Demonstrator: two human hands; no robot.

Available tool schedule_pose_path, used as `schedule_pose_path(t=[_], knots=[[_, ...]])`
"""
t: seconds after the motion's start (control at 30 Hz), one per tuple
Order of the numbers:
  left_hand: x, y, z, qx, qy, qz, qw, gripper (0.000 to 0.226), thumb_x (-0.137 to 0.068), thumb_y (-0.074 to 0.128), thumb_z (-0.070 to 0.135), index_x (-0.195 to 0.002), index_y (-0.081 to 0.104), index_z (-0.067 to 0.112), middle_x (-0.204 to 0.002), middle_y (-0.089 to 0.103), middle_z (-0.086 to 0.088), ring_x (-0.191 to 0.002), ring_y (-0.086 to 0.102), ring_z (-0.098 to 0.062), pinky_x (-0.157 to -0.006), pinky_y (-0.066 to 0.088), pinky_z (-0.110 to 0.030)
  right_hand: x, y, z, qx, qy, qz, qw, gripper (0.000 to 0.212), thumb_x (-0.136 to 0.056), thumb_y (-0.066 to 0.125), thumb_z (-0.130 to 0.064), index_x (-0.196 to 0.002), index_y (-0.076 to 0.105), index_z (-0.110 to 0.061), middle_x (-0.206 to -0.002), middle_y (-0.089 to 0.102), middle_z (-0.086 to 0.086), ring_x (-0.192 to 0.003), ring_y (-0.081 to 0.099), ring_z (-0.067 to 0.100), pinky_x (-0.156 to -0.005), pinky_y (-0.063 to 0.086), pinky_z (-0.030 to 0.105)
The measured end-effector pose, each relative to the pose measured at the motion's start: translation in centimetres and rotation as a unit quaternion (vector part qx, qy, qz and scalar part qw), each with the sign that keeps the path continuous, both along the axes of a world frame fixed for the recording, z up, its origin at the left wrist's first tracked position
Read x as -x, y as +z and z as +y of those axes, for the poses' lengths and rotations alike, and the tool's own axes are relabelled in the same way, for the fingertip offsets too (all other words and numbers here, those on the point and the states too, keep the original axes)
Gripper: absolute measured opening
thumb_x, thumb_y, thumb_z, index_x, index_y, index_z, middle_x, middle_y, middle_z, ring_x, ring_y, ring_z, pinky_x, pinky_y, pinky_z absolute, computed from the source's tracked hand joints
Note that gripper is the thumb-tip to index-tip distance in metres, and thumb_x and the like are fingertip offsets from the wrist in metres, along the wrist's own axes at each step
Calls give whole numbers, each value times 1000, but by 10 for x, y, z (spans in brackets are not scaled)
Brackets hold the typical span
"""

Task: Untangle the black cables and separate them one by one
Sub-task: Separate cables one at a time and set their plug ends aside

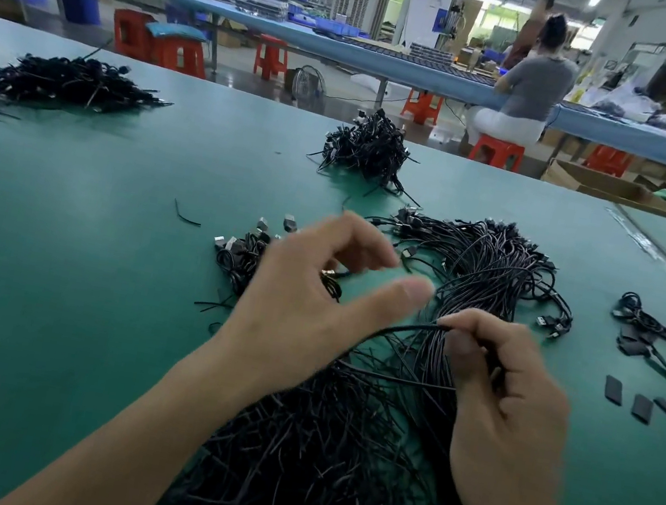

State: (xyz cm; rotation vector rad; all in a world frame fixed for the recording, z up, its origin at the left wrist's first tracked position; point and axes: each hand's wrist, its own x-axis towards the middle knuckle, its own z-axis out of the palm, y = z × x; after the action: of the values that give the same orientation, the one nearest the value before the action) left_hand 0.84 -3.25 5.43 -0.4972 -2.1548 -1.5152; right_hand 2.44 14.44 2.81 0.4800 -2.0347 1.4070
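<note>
Green table point(56, 248) under me. My right hand point(515, 418) pinches one cable point(407, 327) running left toward my left hand point(304, 305), spread open and empty.

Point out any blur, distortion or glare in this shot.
Head view: motion blur smears the left hand and the right hand pinching a black cable; wide-angle lens bows the far workbench; light on the green table is soft, glare-free.
</note>
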Motion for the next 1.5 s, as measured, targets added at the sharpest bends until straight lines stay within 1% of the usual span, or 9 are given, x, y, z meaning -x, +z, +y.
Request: schedule_pose_path(t=[0.13,0.43,0.63,0.7,0.83,0.97,1.07,1.2,1.5], knots=[[-5,-3,8,46,-131,-133,981,25,-88,65,54,-91,66,29,-67,66,3,-59,66,-14,-62,58,-37,-2,3,-3,15,7,10,1000,19,-91,59,-29,-92,67,-46,-87,63,-4,-76,57,18,-65,45,24],[-14,8,4,56,-348,-354,866,57,-96,41,63,-72,72,22,-48,31,15,-41,23,-5,-41,23,-18,-4,-1,1,53,3,25,998,5,-88,68,-36,-91,69,-40,-82,62,2,-72,57,18,-65,45,19],[-16,11,9,-215,-461,-332,794,47,-105,42,40,-95,76,9,-51,43,9,-42,32,-2,-39,28,-15,0,-19,-9,108,111,-61,986,17,-98,55,-31,-93,71,-33,-78,68,1,-71,63,20,-67,55,33],[-14,8,13,-293,-438,-316,789,43,-103,45,34,-109,74,3,-58,51,5,-47,43,-3,-42,38,-15,0,-27,-11,62,115,-101,986,19,-97,51,-40,-94,69,-38,-79,67,3,-75,62,33,-73,53,53],[-10,3,20,-436,-349,-286,778,40,-97,47,28,-116,69,0,-77,70,-3,-63,65,-11,-58,56,-22,-1,-29,-12,-127,33,-60,990,18,-99,43,-46,-88,55,-54,-81,58,-33,-73,50,2,-66,37,12],[-8,1,23,-503,-284,-225,784,37,-94,49,26,-115,74,10,-96,75,-10,-82,74,-19,-70,60,-31,-2,-33,-10,-193,-23,-44,980,20,-99,44,-47,-99,61,-37,-77,54,-33,-77,52,-3,-66,36,9],[-9,3,20,-476,-228,-197,826,34,-95,50,30,-113,75,15,-61,54,5,-46,47,-4,-42,44,-18,-3,-31,-8,-165,-29,-40,985,27,-98,47,-45,-106,69,-31,-87,62,-28,-82,59,-1,-70,41,12],[-8,4,13,-381,-216,-203,876,55,-96,40,55,-75,77,20,-50,25,10,-43,17,-5,-36,25,-15,-4,-27,-9,-97,-17,-37,994,22,-97,47,-46,-106,66,-41,-99,62,-30,-90,60,3,-74,43,13],[-8,12,-3,-331,-400,-350,780,33,-93,50,32,-96,77,14,-49,27,13,-42,24,-1,-36,29,-12,-3,-26,-5,-84,-63,17,994,20,-98,47,-37,-107,65,-37,-90,61,-15,-83,52,11,-72,40,24]])
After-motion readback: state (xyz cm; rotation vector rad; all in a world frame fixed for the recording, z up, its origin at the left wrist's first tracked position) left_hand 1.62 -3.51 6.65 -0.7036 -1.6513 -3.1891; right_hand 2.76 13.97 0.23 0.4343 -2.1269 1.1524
